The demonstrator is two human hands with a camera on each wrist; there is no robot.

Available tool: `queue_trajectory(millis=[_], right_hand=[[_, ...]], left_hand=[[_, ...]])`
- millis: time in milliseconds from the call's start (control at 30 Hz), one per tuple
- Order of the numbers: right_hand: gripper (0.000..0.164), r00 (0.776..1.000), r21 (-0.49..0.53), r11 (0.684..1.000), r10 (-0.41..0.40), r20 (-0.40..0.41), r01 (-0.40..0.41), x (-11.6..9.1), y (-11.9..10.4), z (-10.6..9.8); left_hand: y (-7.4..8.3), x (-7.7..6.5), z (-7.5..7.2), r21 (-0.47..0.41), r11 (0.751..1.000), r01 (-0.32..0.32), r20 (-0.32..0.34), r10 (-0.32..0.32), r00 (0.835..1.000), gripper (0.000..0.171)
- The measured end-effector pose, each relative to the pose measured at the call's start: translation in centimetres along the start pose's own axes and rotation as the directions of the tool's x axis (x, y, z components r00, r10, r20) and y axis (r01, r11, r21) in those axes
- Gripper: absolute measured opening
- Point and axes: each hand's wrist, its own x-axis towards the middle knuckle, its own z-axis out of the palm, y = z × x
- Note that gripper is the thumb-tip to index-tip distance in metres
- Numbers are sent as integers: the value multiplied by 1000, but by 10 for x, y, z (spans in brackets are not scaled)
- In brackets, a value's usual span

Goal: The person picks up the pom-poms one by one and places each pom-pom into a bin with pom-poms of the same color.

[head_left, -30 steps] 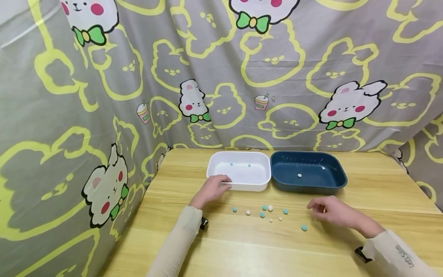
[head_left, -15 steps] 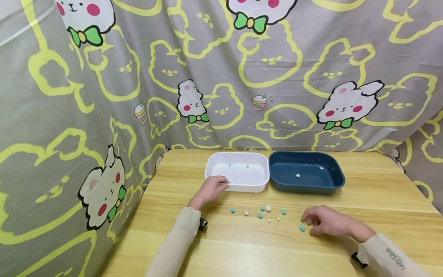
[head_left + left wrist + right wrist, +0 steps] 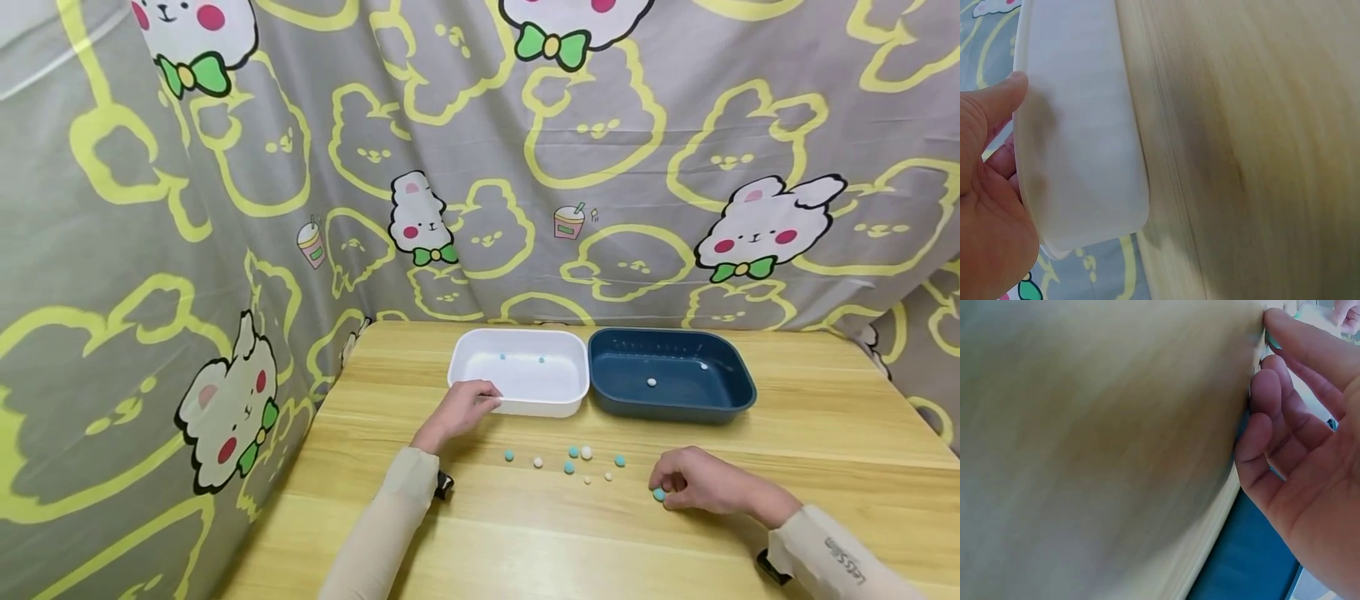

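My left hand [image 3: 468, 406] holds the near left rim of the white plastic tray [image 3: 540, 408]. In the left wrist view the thumb [image 3: 1010, 90] lies on this side of the rim and the fingers go behind it. My right hand [image 3: 701, 482] is down at the tabletop, thumb and forefinger pinching a small turquoise ball [image 3: 659, 494]. The other fingers are curled in the right wrist view, where the ball is mostly hidden behind the thumb. Several turquoise balls [image 3: 569, 468] and white balls [image 3: 537, 462] lie loose between the hands.
A dark blue tray [image 3: 671, 410] stands against the white one's right side, with two white balls [image 3: 652, 382] inside. Two small turquoise balls [image 3: 542, 360] lie in the white tray. Behind the wooden table [image 3: 525, 542] hangs a patterned curtain [image 3: 480, 125].
My right hand has moved left and down to the nearest turquoise ball and closed thumb and forefinger on it. The left hand stays at the white tray's rim.
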Motion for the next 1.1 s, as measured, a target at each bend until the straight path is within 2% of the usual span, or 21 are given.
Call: queue_trajectory(millis=[167,300,633,1100], right_hand=[[15,1000,-17,1000,-22,-9,21,1,1,0],[13,1000,-16,1000,-8,3,8,3,1,-1],[14,991,-73,990,126,40,-123,9,-3,-8],[15,998,-88,994,59,-34,-62,18,-6,-19]], left_hand=[[0,0,1,6,1000,8,0,-8,1000,12],[-1,0,1,9,1000,19,1,-19,1000,11],[-1,1,1,-6,1000,18,9,-18,1000,13],[0,1,-1,-15,1000,21,11,-20,1000,16]])
